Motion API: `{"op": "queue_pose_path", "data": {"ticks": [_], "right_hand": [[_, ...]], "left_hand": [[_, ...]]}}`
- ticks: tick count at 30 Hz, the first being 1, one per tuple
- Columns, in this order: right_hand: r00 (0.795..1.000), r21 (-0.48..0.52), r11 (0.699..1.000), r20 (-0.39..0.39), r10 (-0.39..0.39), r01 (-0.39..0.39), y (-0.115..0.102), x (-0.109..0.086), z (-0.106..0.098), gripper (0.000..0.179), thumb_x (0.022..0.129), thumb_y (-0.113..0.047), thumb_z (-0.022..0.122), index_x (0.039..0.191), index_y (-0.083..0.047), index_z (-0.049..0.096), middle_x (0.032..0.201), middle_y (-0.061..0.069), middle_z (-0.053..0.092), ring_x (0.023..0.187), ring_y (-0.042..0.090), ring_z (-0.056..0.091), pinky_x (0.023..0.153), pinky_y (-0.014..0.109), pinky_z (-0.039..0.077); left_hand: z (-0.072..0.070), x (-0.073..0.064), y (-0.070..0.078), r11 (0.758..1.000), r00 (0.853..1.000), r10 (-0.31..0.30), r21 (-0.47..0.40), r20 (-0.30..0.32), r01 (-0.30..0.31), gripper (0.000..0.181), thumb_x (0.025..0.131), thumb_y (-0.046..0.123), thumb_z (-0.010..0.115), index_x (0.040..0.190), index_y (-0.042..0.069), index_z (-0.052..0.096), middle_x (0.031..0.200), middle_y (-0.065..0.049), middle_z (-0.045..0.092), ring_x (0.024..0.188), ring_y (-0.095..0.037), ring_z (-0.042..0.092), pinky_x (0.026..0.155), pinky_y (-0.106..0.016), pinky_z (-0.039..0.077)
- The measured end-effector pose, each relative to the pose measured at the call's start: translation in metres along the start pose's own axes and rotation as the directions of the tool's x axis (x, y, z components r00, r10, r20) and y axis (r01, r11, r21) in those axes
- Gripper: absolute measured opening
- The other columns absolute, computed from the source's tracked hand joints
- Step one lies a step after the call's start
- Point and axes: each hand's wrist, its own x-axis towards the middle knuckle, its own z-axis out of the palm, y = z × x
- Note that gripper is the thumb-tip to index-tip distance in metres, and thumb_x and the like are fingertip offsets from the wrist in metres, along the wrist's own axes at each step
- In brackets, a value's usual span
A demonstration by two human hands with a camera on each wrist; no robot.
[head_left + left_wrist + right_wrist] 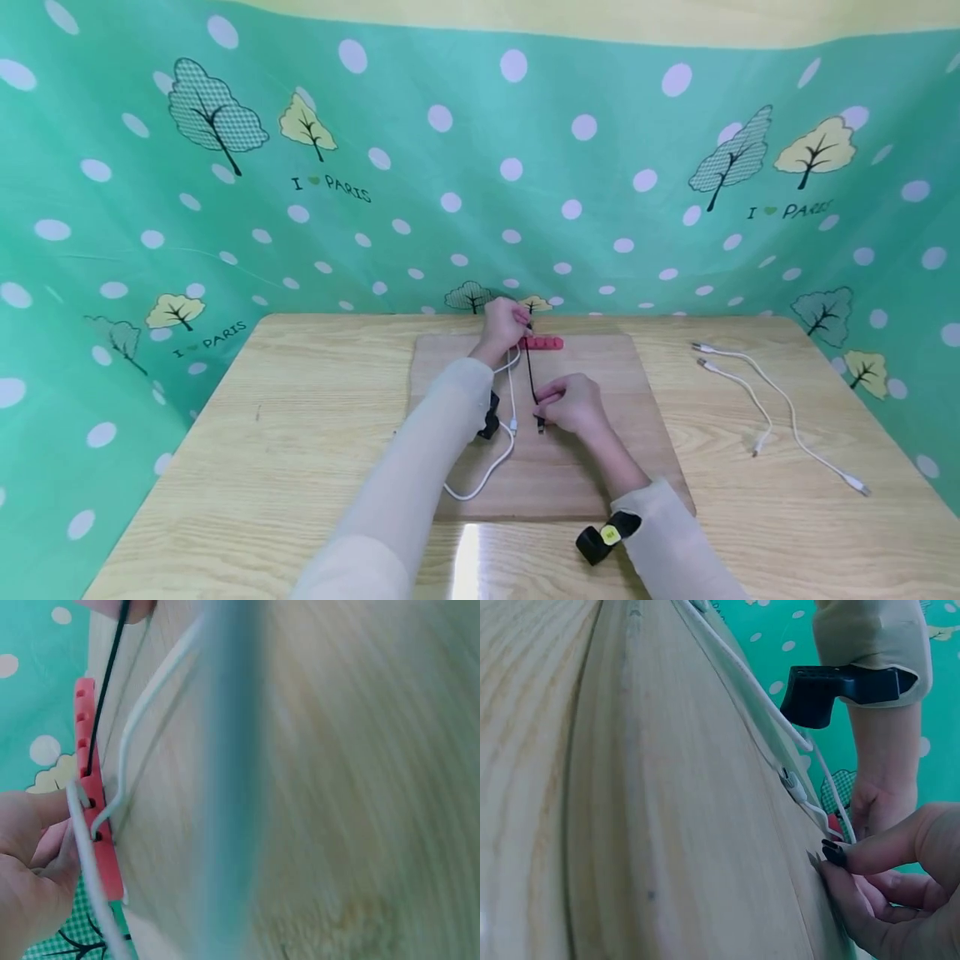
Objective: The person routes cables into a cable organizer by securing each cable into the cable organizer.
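Note:
A red cable holder (546, 342) with a row of slots lies along the far edge of a wooden board (600, 467). From one slot a thin black cable (530, 367) runs taut toward the near side. My right hand (573, 406) pinches its near end, with the black plug (834, 853) poking out past thumb and finger. Behind the holder, my left hand (501, 325) has its fingers curled at the cable's far end, where a black piece shows at the fingertips. White cables (139, 712) pass through slots beside the black one; one white plug (513, 427) lies on the board.
Two loose white cables (783, 400) lie on the table at the right. A white cable loop (480, 487) curves over the board under the left forearm. Both wrists carry black camera mounts (600, 540). A green dotted cloth (480, 167) hangs behind the table.

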Motion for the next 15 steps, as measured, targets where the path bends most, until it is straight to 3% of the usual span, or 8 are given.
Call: {"op": "queue_pose_path", "data": {"ticks": [2, 9, 15], "right_hand": [[1.0, 0.012, 1.0, 0.011, 0.005, -0.005, -0.001, -0.003, -0.001, 0.023, 0.071, 0.005, 0.073, 0.094, 0.002, 0.073, 0.078, 0.015, 0.074, 0.056, 0.008, 0.065, 0.055, 0.021, 0.056], [0.998, 0.071, 0.997, 0.048, 0.039, -0.043, -0.002, -0.011, -0.001, 0.022, 0.073, 0.007, 0.073, 0.095, 0.005, 0.071, 0.079, 0.018, 0.074, 0.054, 0.012, 0.067, 0.056, 0.027, 0.06], [0.999, 0.069, 0.997, 0.037, 0.022, -0.025, -0.001, -0.015, -0.003, 0.016, 0.077, 0.0, 0.075, 0.092, 0.005, 0.072, 0.078, 0.018, 0.074, 0.056, 0.013, 0.068, 0.057, 0.026, 0.06]], "left_hand": [[-0.002, -0.001, 0.003, 1.0, 1.0, -0.012, -0.012, -0.001, 0.012, 0.024, 0.077, -0.013, 0.065, 0.099, -0.003, 0.072, 0.094, -0.016, 0.074, 0.086, -0.023, 0.073, 0.072, -0.02, 0.06], [-0.006, -0.01, 0.007, 0.999, 0.999, -0.05, -0.007, -0.006, 0.05, 0.027, 0.078, -0.008, 0.071, 0.103, -0.001, 0.071, 0.098, -0.013, 0.074, 0.092, -0.022, 0.071, 0.078, -0.022, 0.06], [-0.008, -0.02, 0.01, 1.0, 1.0, -0.012, -0.001, -0.023, 0.012, 0.029, 0.078, -0.005, 0.072, 0.107, 0.0, 0.07, 0.102, -0.013, 0.074, 0.096, -0.023, 0.07, 0.084, -0.027, 0.059]]}}
